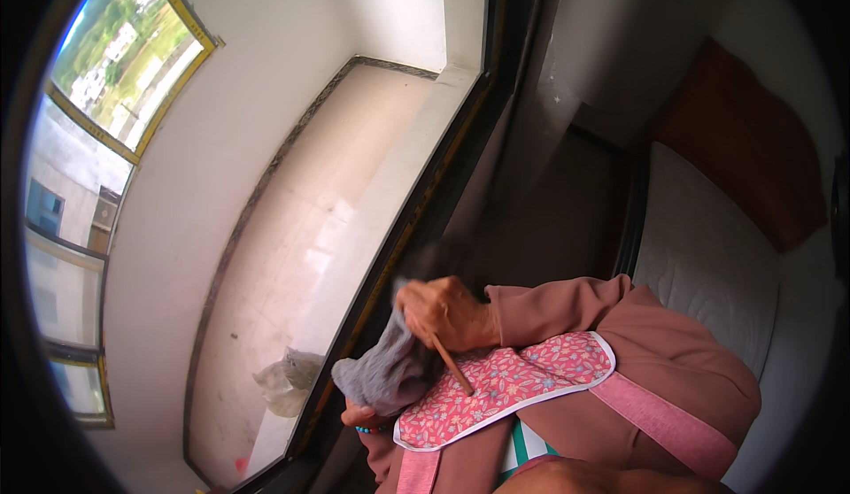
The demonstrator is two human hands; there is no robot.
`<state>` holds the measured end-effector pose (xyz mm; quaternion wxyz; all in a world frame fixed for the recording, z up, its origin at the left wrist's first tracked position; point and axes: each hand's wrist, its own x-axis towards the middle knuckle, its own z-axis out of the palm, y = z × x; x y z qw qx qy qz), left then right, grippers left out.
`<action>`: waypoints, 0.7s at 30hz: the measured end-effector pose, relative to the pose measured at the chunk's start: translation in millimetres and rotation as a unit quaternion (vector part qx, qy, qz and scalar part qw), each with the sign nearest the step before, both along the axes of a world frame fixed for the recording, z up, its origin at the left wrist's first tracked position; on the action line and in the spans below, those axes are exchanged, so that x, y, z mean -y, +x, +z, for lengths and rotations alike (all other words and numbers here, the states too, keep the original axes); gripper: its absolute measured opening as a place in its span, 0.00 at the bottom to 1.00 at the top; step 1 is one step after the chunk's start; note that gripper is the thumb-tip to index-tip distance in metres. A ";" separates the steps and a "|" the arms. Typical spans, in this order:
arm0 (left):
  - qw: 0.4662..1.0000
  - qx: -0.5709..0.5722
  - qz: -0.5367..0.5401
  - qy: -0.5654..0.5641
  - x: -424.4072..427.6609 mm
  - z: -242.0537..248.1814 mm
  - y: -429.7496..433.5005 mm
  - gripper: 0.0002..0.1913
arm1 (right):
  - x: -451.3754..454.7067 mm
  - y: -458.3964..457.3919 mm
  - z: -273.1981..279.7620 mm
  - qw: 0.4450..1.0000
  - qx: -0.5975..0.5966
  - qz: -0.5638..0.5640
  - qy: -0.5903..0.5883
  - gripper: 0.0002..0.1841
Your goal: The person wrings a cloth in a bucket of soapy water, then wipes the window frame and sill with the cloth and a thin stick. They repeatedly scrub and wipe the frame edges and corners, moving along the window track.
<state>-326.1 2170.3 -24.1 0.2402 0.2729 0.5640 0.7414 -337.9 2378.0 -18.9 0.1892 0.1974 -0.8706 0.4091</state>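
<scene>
My right hand (446,311) grips one end of a grey fluffy cloth (385,371). The same hand also has a thin brown stick (453,364), which slants down in front of my apron (511,381). Below the cloth's other end is my left hand (360,415), with a turquoise bead bracelet at its wrist. The cloth hides most of that hand's fingers, but it appears to hold the cloth from underneath. The bunched cloth hangs between both hands beside a dark window or door frame (398,242).
Past the dark frame lies a tiled floor (292,242) with a crumpled plastic bag (289,381) on it. Windows (119,62) line the far wall. On my right is a bed with a pale mattress (710,248) and a reddish-brown headboard (744,142).
</scene>
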 end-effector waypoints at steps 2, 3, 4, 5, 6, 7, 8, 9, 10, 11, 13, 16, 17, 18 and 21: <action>0.973 -0.023 -0.070 0.219 -9.1 -53.5 -15.0 0.31 | 0.4 10.4 4.4 0.955 0.209 0.125 -0.171 0.07; 0.941 -0.033 -0.113 0.319 -9.3 -76.3 -19.0 0.31 | 2.6 8.2 5.5 0.893 0.310 0.188 -0.267 0.10; 0.878 -0.014 -0.160 0.451 -19.3 -100.4 -22.5 0.29 | 0.4 7.1 -2.0 0.876 0.303 0.188 -0.324 0.12; 0.906 0.054 -0.118 0.403 -28.3 -75.9 -17.4 0.30 | -10.0 5.2 -3.5 0.859 0.297 0.177 -0.379 0.14; 0.924 0.129 -0.080 0.351 -36.6 -51.0 -12.9 0.31 | -26.9 8.6 -2.9 0.843 0.309 0.154 -0.411 0.15; 0.931 0.203 -0.048 0.301 -44.6 -25.4 -11.0 0.32 | -45.2 12.7 -0.5 0.820 0.334 0.124 -0.448 0.15; 0.938 0.198 -0.061 0.276 -50.0 -11.0 -8.5 0.33 | -59.0 18.3 17.5 0.813 0.349 0.104 -0.455 0.15; 0.944 0.199 -0.085 0.250 -61.1 -3.7 -12.4 0.34 | -73.9 23.6 17.7 0.837 0.327 0.060 -0.435 0.15; 0.948 0.200 -0.110 0.223 -73.7 1.8 -18.5 0.35 | -90.4 26.8 21.0 0.869 0.285 0.019 -0.405 0.16; 0.953 0.198 -0.128 0.192 -84.2 10.3 -23.5 0.35 | -104.3 28.1 28.6 0.876 0.250 -0.013 -0.413 0.16; 0.956 0.204 -0.160 0.139 -108.5 19.8 -36.6 0.38 | -126.1 21.8 38.2 0.864 0.172 -0.090 -0.464 0.15; 0.945 0.228 -0.185 0.146 -154.6 14.3 -55.4 0.43 | -165.9 -10.1 33.1 0.895 0.035 -0.223 -0.385 0.13; 0.938 0.239 -0.195 0.162 -171.8 10.2 -61.2 0.38 | -182.7 -25.1 25.5 0.908 -0.005 -0.249 -0.338 0.13; 0.936 0.263 -0.174 0.156 -189.2 8.7 -65.4 0.35 | -197.8 -40.9 20.0 0.912 -0.021 -0.280 -0.297 0.14; 0.953 0.266 -0.123 0.069 -229.8 -9.5 -82.3 0.25 | -246.2 -87.8 -20.5 0.920 -0.066 -0.325 -0.208 0.11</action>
